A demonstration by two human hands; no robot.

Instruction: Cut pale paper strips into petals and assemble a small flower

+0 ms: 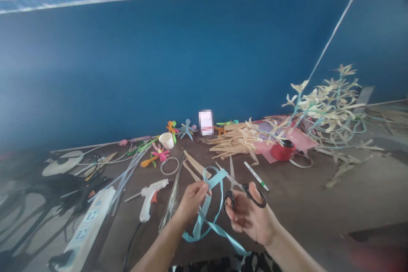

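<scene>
Near the table's front middle, my left hand [195, 197] pinches a light blue ribbon [218, 179], whose short end points right. Loops of the same ribbon hang and lie below and beside the hand. My right hand [251, 214] has its thumb and fingers in the black handles of scissors [237, 185]. The scissor blades are spread apart, one of them close to the ribbon's end. Beyond the left hand lies a beige strip [196, 163]. A bundle of thin metal wires [172, 204] rests left of that hand.
A white glue gun [149, 195] and a power strip [91, 225] lie left. Behind are a paper cup [166, 140], a clear ring [170, 165] and pale strips [237, 141]. Rightward are a marker [256, 176], red tape [282, 151] and artificial flowers [325, 100] before a blue wall [191, 59].
</scene>
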